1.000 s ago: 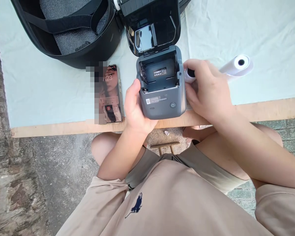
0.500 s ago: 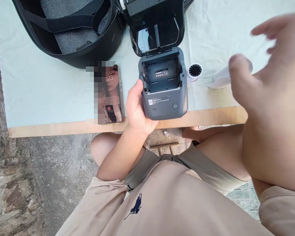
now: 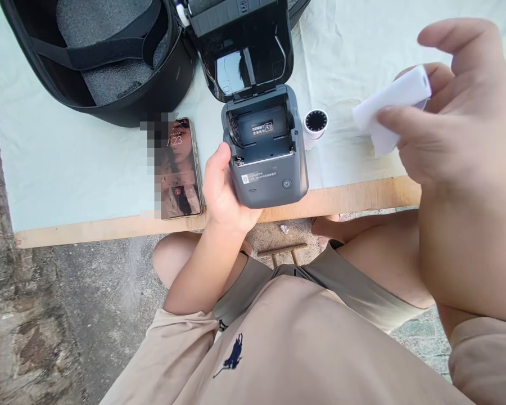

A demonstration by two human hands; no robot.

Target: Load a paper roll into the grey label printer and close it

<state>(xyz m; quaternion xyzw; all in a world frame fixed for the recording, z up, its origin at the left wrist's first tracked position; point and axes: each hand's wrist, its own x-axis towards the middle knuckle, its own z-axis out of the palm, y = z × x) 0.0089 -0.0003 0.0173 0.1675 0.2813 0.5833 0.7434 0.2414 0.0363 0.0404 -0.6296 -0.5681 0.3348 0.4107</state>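
My left hand [image 3: 223, 194] grips a dark grey label printer [image 3: 274, 188] from the left and below, near the table's front edge. The printer's black glossy lid [image 3: 253, 62] stands flipped up, showing a hollow bay with a small printed sticker inside. On the right, my right hand [image 3: 442, 107] pinches a small white paper roll [image 3: 398, 98], whose loose end hangs down. Just right of the printer, a second white roll with a black toothed core [image 3: 316, 121] stands on the cloth.
An unzipped black case [image 3: 152, 95] with grey foam and a strap lies at the back left. A phone [image 3: 179, 169] with a lit screen rests left of the printer. Pale cloth [image 3: 80, 180] covers the table, leaving a bare wooden front edge [image 3: 109, 230].
My right hand has closed on the white paper roll that lay on the cloth and lifted it. The printer, still in my left hand, appears slightly further left in view.
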